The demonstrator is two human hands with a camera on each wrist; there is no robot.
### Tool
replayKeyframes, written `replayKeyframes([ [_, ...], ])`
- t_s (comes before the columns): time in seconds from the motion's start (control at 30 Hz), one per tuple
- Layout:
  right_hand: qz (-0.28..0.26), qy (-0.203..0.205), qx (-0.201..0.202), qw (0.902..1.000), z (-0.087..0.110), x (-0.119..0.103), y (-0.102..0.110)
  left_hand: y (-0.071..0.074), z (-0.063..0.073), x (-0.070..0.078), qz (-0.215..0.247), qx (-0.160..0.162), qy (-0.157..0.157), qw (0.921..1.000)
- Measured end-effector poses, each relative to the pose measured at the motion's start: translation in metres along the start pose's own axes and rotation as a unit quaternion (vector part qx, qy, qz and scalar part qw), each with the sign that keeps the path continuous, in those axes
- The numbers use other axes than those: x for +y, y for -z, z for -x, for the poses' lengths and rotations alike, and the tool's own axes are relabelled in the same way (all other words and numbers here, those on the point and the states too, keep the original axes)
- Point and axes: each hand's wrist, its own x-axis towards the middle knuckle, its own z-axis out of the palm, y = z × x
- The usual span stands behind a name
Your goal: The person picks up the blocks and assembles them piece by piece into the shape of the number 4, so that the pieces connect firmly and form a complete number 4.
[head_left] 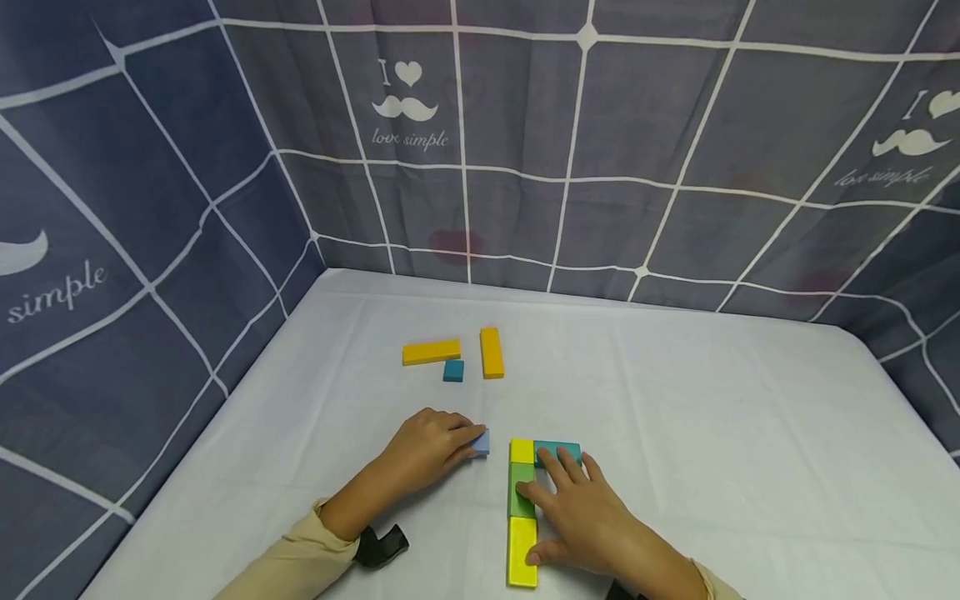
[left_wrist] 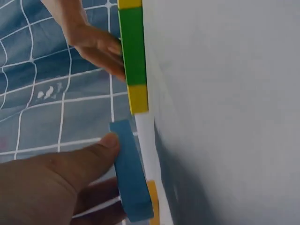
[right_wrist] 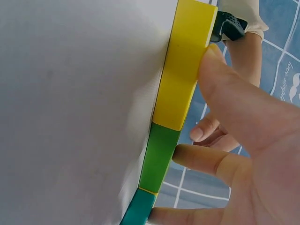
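Left of the green block (head_left: 521, 475), the left hand (head_left: 431, 446) pinches the blue block (left_wrist: 131, 171), far fingertips partly hidden; judged light, rigid, best held mid-length. The right hand (head_left: 588, 517) touches the green block, fingers apart.

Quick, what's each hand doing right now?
Left hand: holding a blue block.
Right hand: open, touching the long yellow block, green block and teal block.

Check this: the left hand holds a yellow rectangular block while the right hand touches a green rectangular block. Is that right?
Yellow is wrong: the left wrist view shows the left hand holding a blue rectangular block. The right hand touches the green rectangular block.
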Motion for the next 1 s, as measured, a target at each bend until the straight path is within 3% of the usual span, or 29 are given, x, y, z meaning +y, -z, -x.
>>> replayKeyframes([
  [0.37,0.010,0.005,0.011,0.9999,0.001,0.001,-0.001,-0.013,-0.005,0.009,-0.008,-0.029,-0.005,0.9995],
  [1.0,-0.001,0.005,0.007,1.0000,-0.001,-0.001,0.001,-0.016,-0.008,0.016,0.002,-0.025,-0.004,0.9997],
])
